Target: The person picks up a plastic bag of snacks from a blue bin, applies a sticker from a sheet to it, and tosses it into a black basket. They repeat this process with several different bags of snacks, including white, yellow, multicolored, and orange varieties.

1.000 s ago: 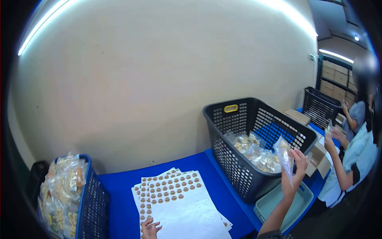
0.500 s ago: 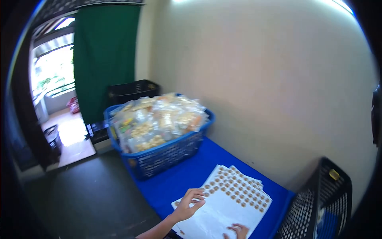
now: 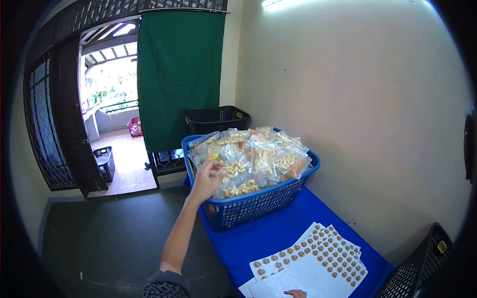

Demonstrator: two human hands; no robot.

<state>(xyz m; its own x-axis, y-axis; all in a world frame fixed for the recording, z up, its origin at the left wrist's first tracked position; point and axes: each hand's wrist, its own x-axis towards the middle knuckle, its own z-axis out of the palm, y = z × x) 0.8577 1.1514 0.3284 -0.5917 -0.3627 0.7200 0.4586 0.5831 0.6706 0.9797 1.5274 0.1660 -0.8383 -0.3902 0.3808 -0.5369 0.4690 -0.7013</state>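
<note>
Head view shows the left hand (image 3: 206,180) stretched out to the blue perforated plastic basket (image 3: 258,201) at the far left end of the blue-covered tabletop (image 3: 268,233), fingers curled onto one clear snack-filled plastic packet (image 3: 229,171) near the basket's front rim. Picking up a packet seems the step in hand; next it needs a firm pinch and a lift clear of its neighbours. Only the fingertips of the right hand (image 3: 296,293) show, resting on the white sheets of round brown stickers (image 3: 310,263) at the near edge, so I cannot tell its state.

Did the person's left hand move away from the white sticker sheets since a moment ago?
Yes. The left hand left the white sticker sheets and reached up to the snack bags in the blue plastic basket, touching a bag at the near edge.
</note>
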